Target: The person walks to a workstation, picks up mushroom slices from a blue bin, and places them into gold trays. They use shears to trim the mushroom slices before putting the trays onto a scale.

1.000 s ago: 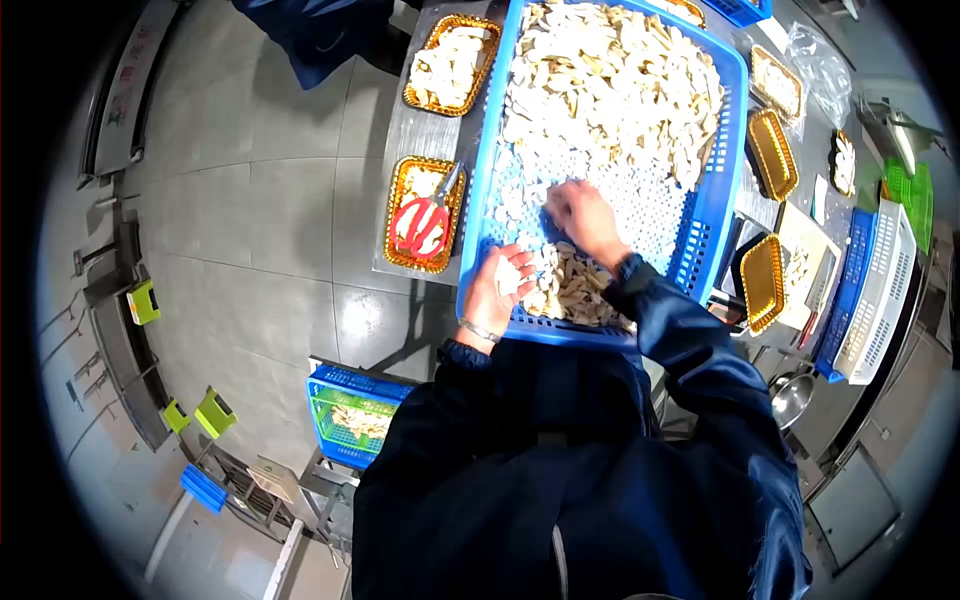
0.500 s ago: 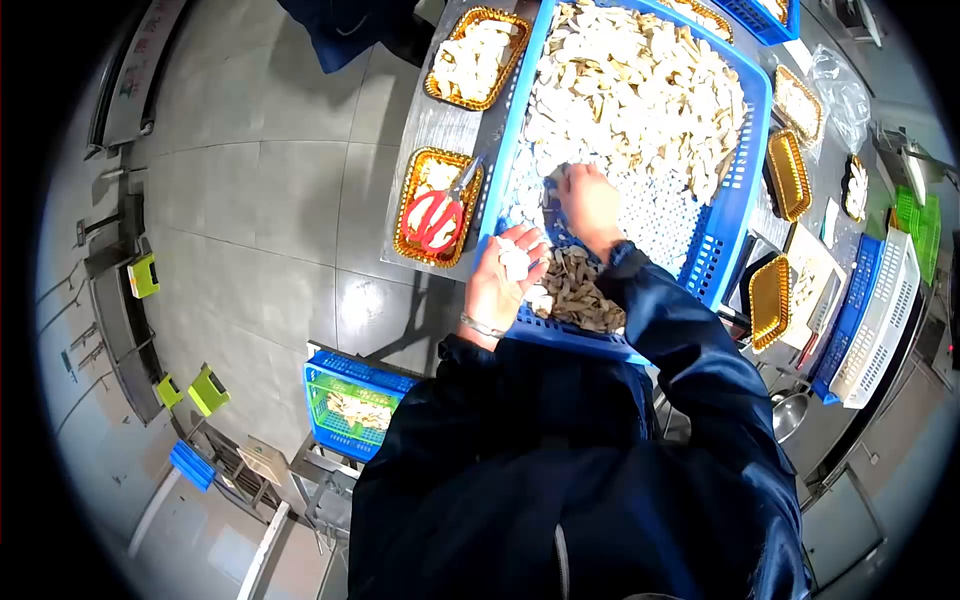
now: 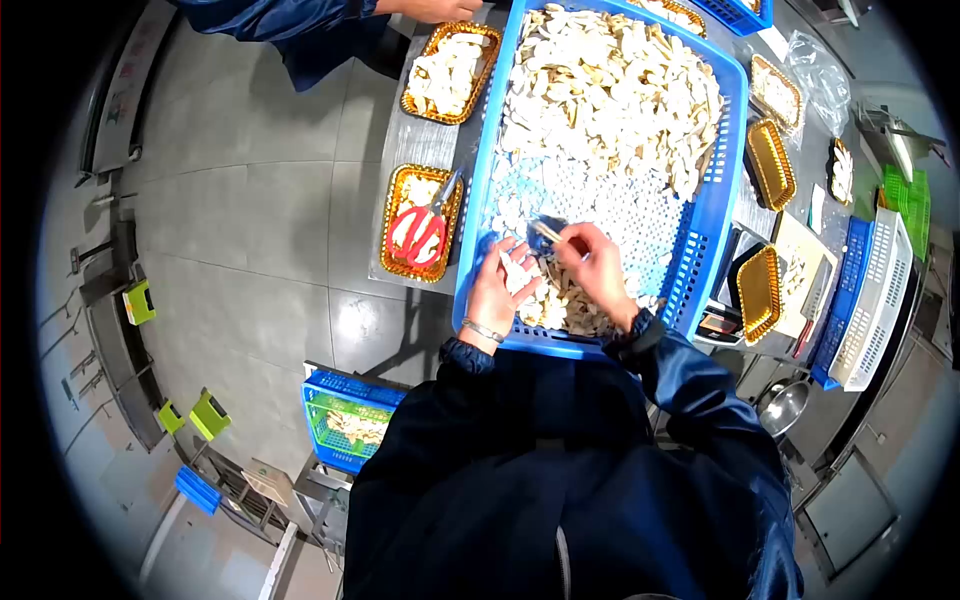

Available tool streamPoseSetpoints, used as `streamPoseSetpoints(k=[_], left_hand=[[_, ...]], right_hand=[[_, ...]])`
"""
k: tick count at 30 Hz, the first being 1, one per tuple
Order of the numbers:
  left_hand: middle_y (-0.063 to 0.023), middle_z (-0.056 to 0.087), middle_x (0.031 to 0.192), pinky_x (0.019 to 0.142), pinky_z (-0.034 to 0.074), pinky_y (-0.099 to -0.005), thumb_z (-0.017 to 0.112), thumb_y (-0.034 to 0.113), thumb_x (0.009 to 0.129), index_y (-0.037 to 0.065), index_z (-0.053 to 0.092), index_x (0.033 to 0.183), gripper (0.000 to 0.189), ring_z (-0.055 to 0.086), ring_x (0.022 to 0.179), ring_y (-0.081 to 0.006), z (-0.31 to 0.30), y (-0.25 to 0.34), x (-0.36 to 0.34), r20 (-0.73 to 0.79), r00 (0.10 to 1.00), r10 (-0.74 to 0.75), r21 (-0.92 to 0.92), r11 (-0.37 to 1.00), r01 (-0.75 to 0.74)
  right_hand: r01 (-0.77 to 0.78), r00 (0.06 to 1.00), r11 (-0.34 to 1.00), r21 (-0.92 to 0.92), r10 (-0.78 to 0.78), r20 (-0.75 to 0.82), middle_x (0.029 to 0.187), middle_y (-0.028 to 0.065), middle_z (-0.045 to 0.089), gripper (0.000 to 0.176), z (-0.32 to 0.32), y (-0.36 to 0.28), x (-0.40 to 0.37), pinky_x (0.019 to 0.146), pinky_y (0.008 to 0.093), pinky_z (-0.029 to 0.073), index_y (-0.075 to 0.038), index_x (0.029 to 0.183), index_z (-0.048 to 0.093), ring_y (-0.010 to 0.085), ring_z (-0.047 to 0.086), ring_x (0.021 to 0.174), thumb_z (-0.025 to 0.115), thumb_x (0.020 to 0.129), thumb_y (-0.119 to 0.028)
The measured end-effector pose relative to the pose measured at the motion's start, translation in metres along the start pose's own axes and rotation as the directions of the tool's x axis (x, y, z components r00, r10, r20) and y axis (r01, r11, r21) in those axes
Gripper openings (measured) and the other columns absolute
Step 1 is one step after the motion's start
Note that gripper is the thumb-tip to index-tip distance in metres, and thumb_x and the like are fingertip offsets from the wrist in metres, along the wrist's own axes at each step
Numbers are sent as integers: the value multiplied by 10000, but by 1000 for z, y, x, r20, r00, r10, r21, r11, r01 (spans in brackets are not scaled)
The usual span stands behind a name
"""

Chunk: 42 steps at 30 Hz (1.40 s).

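A large blue crate holds a wide heap of pale sliced pieces at its far side and a smaller pile at its near side. My left hand, palm up at the crate's near left corner, cups some white pieces. To its right my right hand pinches a small slice above the crate floor. Left of the crate, red-handled scissors lie on a gold tray of pieces.
Another filled gold tray is at the upper left, near a co-worker's hand. Gold trays, a cutting board and a plastic bag lie to the right. A blue basket stands at the lower left.
My right hand has drawn back toward me and lifted a slice from the crate floor. My left hand still cups its pieces. A co-worker's hand has appeared at the top left.
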<state>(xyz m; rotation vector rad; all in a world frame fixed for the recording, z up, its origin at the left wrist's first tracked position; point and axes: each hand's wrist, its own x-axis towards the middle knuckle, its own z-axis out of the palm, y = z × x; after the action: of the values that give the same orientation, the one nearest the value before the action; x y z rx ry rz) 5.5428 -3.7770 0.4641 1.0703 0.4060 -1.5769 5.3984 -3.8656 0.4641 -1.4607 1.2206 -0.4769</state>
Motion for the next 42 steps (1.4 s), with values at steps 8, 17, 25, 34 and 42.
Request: streamPoseSetpoints(k=[8, 17, 25, 34, 42], left_hand=[[-20, 572, 874, 712, 492, -303, 507, 380, 891, 132, 542, 958, 258, 562, 816, -162, -26, -10, 6, 63, 995, -76, -119, 989, 83], [-26, 578, 1029, 818, 463, -334, 529, 304, 883, 154, 550, 1087, 254, 554, 950, -166, -11, -10, 13, -17, 999, 43, -66, 997, -44], [-44, 594, 927, 661, 492, -308, 527, 394, 885, 131, 545, 996, 286, 576, 808, -169, -26, -13, 28, 63, 998, 0, -313, 949, 20], [-53, 569, 1063, 774, 488, -356, 490, 430, 893, 125, 523, 1058, 348, 555, 918, -199, 2, -5, 30, 43, 999, 20, -297, 955, -6], [-4, 576, 835, 560, 426, -251, 555, 303, 879, 153, 560, 1065, 239, 533, 698, -121, 0, -18, 35, 87, 990, -107, -67, 991, 113]], right_hand=[[108, 994, 885, -453, -107, 29, 860, 151, 595, 188, 5, 28, 31, 703, 404, 468, -73, 947, 602, 329, 581, 809, 572, 813, -202], [20, 991, 847, -531, -86, -98, 735, 130, 636, 249, 19, 17, 88, 599, 384, 466, -40, 822, 593, 308, 613, 684, 655, 765, -275], [382, 920, 778, -500, -374, 120, 791, 137, 615, 245, 50, -20, 108, 612, 374, 477, -114, 1013, 592, 320, 594, 695, 613, 780, -185], [209, 932, 723, -658, -350, -89, 1086, 144, 548, 436, -12, -39, 90, 810, 391, 430, -91, 1116, 537, 317, 531, 969, 684, 718, -191], [471, 852, 592, -655, -498, 162, 1151, 101, 547, 416, -55, -1, 55, 924, 413, 369, -133, 1132, 558, 286, 501, 1082, 579, 729, -28]])
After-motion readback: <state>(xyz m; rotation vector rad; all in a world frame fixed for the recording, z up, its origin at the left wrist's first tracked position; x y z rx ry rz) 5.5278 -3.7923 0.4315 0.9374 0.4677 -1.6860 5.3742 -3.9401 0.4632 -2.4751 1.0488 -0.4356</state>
